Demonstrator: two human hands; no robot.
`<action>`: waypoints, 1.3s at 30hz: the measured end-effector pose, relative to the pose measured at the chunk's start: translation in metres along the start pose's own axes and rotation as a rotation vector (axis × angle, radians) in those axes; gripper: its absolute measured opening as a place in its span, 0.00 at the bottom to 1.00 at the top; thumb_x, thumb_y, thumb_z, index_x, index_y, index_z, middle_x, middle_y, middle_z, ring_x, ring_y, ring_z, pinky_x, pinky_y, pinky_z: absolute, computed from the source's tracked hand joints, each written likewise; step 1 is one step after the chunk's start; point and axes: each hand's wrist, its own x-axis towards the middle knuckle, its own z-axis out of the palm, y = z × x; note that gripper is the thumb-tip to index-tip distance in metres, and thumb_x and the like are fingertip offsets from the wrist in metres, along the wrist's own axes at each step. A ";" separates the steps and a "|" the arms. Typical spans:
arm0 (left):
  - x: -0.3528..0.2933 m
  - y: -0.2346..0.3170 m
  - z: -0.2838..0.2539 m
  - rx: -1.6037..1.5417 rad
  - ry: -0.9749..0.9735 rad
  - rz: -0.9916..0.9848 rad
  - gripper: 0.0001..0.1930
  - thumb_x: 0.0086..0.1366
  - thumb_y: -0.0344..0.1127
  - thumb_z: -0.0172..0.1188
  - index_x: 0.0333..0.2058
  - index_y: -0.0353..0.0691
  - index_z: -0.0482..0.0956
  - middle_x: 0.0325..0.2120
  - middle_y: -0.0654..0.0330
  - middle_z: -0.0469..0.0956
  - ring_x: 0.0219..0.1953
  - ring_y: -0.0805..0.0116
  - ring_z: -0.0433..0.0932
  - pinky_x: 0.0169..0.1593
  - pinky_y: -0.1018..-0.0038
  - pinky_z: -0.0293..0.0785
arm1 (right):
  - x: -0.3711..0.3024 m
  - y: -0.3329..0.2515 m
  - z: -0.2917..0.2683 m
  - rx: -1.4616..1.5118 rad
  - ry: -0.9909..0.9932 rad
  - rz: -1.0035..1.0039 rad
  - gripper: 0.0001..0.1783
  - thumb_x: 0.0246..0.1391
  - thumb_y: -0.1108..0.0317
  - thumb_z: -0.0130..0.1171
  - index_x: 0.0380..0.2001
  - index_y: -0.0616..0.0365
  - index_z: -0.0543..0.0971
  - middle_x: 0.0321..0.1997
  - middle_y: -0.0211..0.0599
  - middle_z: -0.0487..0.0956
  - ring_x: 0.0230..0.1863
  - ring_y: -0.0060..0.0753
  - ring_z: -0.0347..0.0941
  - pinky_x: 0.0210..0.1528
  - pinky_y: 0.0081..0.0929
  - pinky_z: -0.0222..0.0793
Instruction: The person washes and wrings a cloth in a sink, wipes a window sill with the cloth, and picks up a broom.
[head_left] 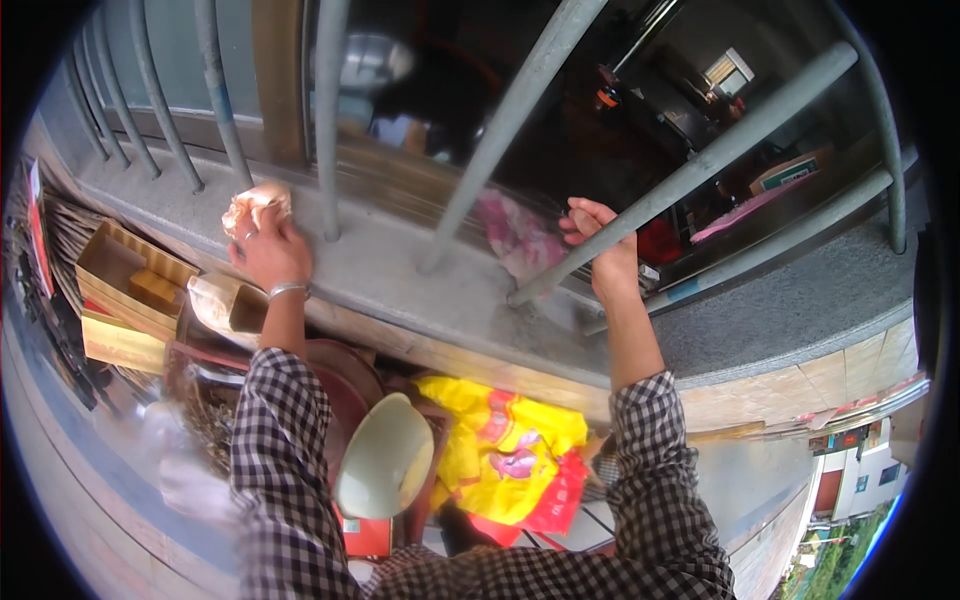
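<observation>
On the grey window ledge, my left hand is closed on a crumpled, peach-beige wad, cloth or paper, beside the foot of a metal bar. Further right, my right hand reaches in by a slanted grey bar of the window grille. Its fingers are curled together, and whatever they may pinch is too small to make out. Just left of those fingers, a pink and white crumpled bag or cloth lies on the sill behind the bars.
Below the ledge stand an open cardboard box, a paper bag, a pale green bowl-like container and a yellow and red plastic bag. Metal bars cross the dark window opening. Bundled sticks lie at the far left.
</observation>
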 end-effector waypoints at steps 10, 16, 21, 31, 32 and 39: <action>0.003 0.005 -0.003 -0.016 -0.029 -0.014 0.13 0.60 0.40 0.54 0.44 0.54 0.78 0.55 0.54 0.68 0.59 0.57 0.64 0.63 0.50 0.46 | 0.051 0.027 0.009 -1.106 -0.706 -0.374 0.16 0.47 0.61 0.61 0.40 0.56 0.82 0.41 0.45 0.81 0.41 0.48 0.76 0.46 0.39 0.72; 0.000 0.008 -0.006 0.011 0.007 0.001 0.14 0.60 0.40 0.54 0.45 0.53 0.78 0.55 0.53 0.68 0.59 0.57 0.64 0.63 0.50 0.46 | 0.035 0.049 -0.058 -1.754 -0.458 -0.132 0.16 0.47 0.69 0.55 0.41 0.55 0.81 0.43 0.46 0.80 0.44 0.46 0.77 0.41 0.38 0.74; -0.002 0.006 -0.003 -0.008 0.003 -0.005 0.13 0.60 0.39 0.55 0.43 0.52 0.78 0.53 0.53 0.69 0.58 0.57 0.64 0.63 0.49 0.46 | 0.057 0.026 0.026 -0.577 -0.598 0.142 0.13 0.48 0.69 0.62 0.38 0.61 0.82 0.34 0.41 0.82 0.37 0.31 0.78 0.40 0.28 0.73; 0.003 -0.002 0.002 0.013 0.052 0.030 0.13 0.60 0.40 0.54 0.43 0.52 0.78 0.53 0.53 0.69 0.58 0.56 0.64 0.63 0.48 0.46 | 0.038 0.015 -0.001 -0.846 -0.641 0.057 0.13 0.55 0.64 0.60 0.39 0.61 0.82 0.39 0.39 0.83 0.36 0.29 0.79 0.41 0.28 0.74; 0.003 -0.006 0.000 0.030 0.052 0.026 0.13 0.60 0.40 0.54 0.43 0.52 0.78 0.53 0.53 0.69 0.58 0.56 0.64 0.63 0.48 0.46 | 0.028 0.017 -0.004 -0.813 -0.487 0.102 0.11 0.54 0.64 0.60 0.36 0.60 0.83 0.37 0.39 0.83 0.36 0.29 0.79 0.40 0.27 0.74; -0.001 0.009 -0.001 -0.047 -0.001 -0.019 0.13 0.60 0.41 0.54 0.43 0.52 0.78 0.52 0.52 0.70 0.58 0.55 0.65 0.63 0.48 0.46 | 0.053 0.025 0.035 -0.408 -0.554 0.113 0.09 0.46 0.75 0.63 0.33 0.62 0.84 0.34 0.37 0.84 0.36 0.27 0.79 0.42 0.24 0.73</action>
